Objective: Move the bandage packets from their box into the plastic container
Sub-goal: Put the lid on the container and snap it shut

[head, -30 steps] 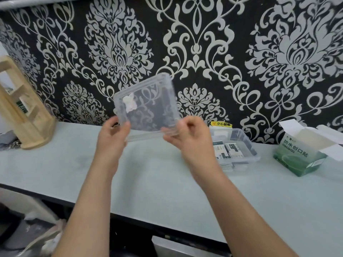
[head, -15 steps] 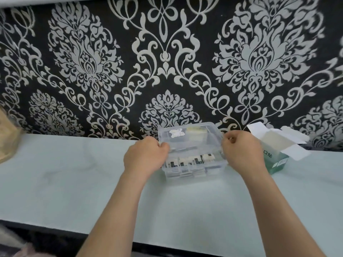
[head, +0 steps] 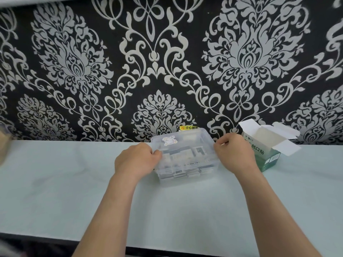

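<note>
Many bandage packets [head: 182, 160] sit inside the plastic container [head: 185, 171] mid-bench [head: 55, 191]. We've got both hands, left hand [head: 136, 161] & right hand [head: 234, 154], curled on the lid [head: 181, 143] edges, prob. pressing it shut. Box [head: 265, 145] stands open just beside, flaps up.

Soft even light, faint shadows, wide-angle bending at edges, slight blur.

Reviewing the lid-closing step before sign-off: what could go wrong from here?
1. The lid may seat unevenly: the left hand and right hand press only its side edges, so a corner could stay unlatched.
2. The bandage packets look stacked high in the plastic container; one might catch under the rim.
3. The open bandage box sits close beside the right hand and could get knocked.
</note>
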Tool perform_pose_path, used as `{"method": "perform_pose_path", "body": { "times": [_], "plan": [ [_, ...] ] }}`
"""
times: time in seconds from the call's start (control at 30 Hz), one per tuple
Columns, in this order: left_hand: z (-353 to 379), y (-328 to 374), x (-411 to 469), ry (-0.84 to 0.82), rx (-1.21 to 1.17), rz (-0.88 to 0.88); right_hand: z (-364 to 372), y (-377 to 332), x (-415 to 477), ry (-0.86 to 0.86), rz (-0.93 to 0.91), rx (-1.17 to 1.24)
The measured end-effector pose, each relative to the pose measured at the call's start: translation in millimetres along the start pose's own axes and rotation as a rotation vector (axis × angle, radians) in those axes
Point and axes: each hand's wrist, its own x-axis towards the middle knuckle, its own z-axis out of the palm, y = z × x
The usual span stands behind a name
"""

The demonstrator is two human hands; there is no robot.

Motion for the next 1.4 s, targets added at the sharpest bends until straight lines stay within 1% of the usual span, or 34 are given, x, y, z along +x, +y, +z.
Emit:
{"method": "perform_pose_path", "body": {
  "times": [0.2,0.27,0.43,0.5,0.63,0.77,1.03,1.13,1.2,1.27,1.3,1.33,1.4],
  "plan": [
    [-1.8,0.7,-0.7,0.014,0.011,-0.003,-5.3,0.8,-0.7,0.004,-0.029,-0.01],
    [-1.2,-0.3,-0.2,0.017,-0.027,-0.002,-7.3,1.6,0.1,-0.018,-0.024,0.01],
    [2.0,-7.6,4.5,-0.042,-0.176,0.013,-12.1,4.0,1.3,-0.067,-0.033,0.036],
    [1.9,-9.5,5.4,-0.051,-0.194,0.01,-13.2,4.4,1.7,-0.083,-0.031,0.046],
    [-2.7,-5.4,-0.2,0.026,-0.127,0.016,-15.2,4.2,0.4,-0.112,-0.019,0.065],
    [-6.2,-1.1,-3.7,0.089,-0.088,0.02,-14.9,0.4,-2.8,-0.089,-0.072,-0.003],
    [-2.0,-7.6,-2.1,0.001,-0.187,-0.031,-15.3,-1.1,-6.8,-0.095,-0.073,-0.084],
    [4.9,-10.2,0.5,-0.025,-0.292,-0.059,-13.5,2.0,-4.6,-0.112,-0.017,-0.012],
    [10.0,-11.2,4.1,-0.02,-0.412,-0.101,-9.6,4.2,-1.6,-0.123,0.025,0.075],
    [14.1,-12.1,6.7,-0.029,-0.658,-0.183,-5.1,3.9,0.5,-0.157,0.079,0.169],
    [16.0,-11.4,7.0,-0.066,-0.816,-0.242,-3.2,3.4,0.9,-0.191,0.128,0.224],
    [18.2,-10.7,6.3,-0.126,-0.956,-0.303,-1.4,3.6,0.9,-0.231,0.186,0.289],
    [20.9,-11.7,5.1,-0.248,-1.108,-0.367,0.9,3.4,1.9,-0.288,0.281,0.411]
  ]
}}
